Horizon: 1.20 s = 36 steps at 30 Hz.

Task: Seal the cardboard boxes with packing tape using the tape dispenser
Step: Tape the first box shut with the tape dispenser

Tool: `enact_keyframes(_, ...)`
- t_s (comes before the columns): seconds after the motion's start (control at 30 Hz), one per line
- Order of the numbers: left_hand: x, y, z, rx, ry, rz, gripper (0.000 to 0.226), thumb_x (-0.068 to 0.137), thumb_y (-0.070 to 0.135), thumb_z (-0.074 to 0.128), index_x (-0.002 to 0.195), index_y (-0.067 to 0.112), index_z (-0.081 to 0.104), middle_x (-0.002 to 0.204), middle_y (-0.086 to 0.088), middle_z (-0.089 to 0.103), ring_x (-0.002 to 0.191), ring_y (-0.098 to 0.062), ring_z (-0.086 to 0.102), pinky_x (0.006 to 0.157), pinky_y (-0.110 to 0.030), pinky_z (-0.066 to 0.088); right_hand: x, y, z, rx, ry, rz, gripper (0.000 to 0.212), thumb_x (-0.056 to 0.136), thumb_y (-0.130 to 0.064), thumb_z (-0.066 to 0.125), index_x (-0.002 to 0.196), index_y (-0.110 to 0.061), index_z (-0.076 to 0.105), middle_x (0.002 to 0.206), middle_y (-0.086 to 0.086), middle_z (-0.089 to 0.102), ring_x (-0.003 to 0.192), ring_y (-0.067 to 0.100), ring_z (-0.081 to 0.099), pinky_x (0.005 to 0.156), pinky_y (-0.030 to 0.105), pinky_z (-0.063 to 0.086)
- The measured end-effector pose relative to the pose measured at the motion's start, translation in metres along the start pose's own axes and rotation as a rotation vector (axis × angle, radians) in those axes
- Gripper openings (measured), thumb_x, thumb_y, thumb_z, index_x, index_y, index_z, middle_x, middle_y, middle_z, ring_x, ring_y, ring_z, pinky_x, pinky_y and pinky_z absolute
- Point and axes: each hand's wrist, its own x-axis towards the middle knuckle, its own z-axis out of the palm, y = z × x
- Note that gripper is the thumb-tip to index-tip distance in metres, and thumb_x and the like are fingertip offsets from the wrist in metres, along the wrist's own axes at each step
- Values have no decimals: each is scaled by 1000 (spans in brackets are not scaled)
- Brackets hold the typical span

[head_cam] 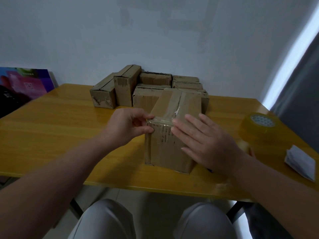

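Far left, propped against the wall (86,40) beyond the surface (51,118): a colourful board (25,83), no part of the job. Further in, along the back edge, a cluster of small cardboard boxes (120,88) packed close against the wall, probably to keep the working space free; sealed or waiting, hard to tell. Then the left hand (126,126), grip clamped by thumb and forefinger on the end of a clear tape strip (160,120) at the near-left top corner of the front box (165,149), seemingly to hold the strip taut over the edge. Box itself upright near the front of the surface, close to the body for easy reach, with a glossy run of tape along its top seam. Right hand (205,142) laid flat on the near face and top edge, fingers straight, grip apart, likely pressing the tape down and steadying the box. Further right, the tape roll (260,126) lying on the surface within reach, well apart from the box. Last, a white packet (300,163) at the far right.
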Motion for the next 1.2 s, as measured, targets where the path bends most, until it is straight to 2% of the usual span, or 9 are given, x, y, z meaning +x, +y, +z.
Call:
enact_keyframes(0.27,-3,14,-5,19,-46,-74,31,69,16,80,92,32,66,73,9,65,70,-6,63,67,-17,53,-8,2,-18,147,-33,-48,39,90,-34,57,120,-9,65,137,12,54,124,30,54,98,46,50)
enact_keyframes(0.4,-7,28,-14,-222,-143,-121,12,72,30,70,81,22,68,74,-2,69,70,-11,66,68,-20,54,0,-3,-41,400,81,367,38,90,-40,58,111,-11,70,127,8,62,104,23,65,75,35,58)
enact_keyframes(0.47,-8,35,-19,-356,-256,-144,25,86,34,61,86,12,72,83,-6,71,80,-16,68,77,-25,55,22,-7,-55,479,-72,669,58,89,-58,49,133,-21,56,143,2,50,118,23,57,85,36,52)
enact_keyframes(0.53,-7,40,-20,-462,-304,-194,30,90,40,54,89,18,75,94,-8,72,91,-17,68,83,-27,55,43,-11,-61,544,-391,847,78,83,-75,39,148,-33,30,154,-6,31,132,22,40,94,44,45)
enact_keyframes(0.7,-3,35,-20,-389,-66,-392,18,92,22,54,94,16,71,86,-7,71,86,-22,67,77,-35,54,75,-14,-55,642,-810,950,103,66,-93,35,151,-42,8,161,1,3,144,44,5,110,61,21)
enact_keyframes(0.77,-3,34,-21,-334,-44,-416,15,92,17,55,95,14,69,85,-6,70,84,-21,66,72,-31,54,83,-12,-52,673,-883,990,104,65,-90,43,151,-40,11,161,4,3,143,47,6,109,61,26)
enact_keyframes(0.9,2,35,-26,-278,7,-424,13,92,15,57,98,14,68,86,-4,69,84,-20,65,71,-30,53,93,-8,-53,683,-835,1012,99,64,-77,57,147,-34,27,151,4,18,133,41,28,99,54,41)
enact_keyframes(1.1,27,37,-21,-122,-49,-429,16,93,21,58,105,19,67,96,3,65,90,-15,61,77,-35,53,93,-6,-48,711,-938,1015,112,60,-80,63,151,-33,16,155,6,5,140,47,5,106,65,28)
enact_keyframes(1.2,41,42,-19,-124,-39,-404,19,93,22,57,109,19,67,99,3,65,92,-15,62,75,-32,54,94,0,-47,695,-787,1011,96,64,-74,61,146,-40,24,151,2,14,135,45,17,101,61,34)
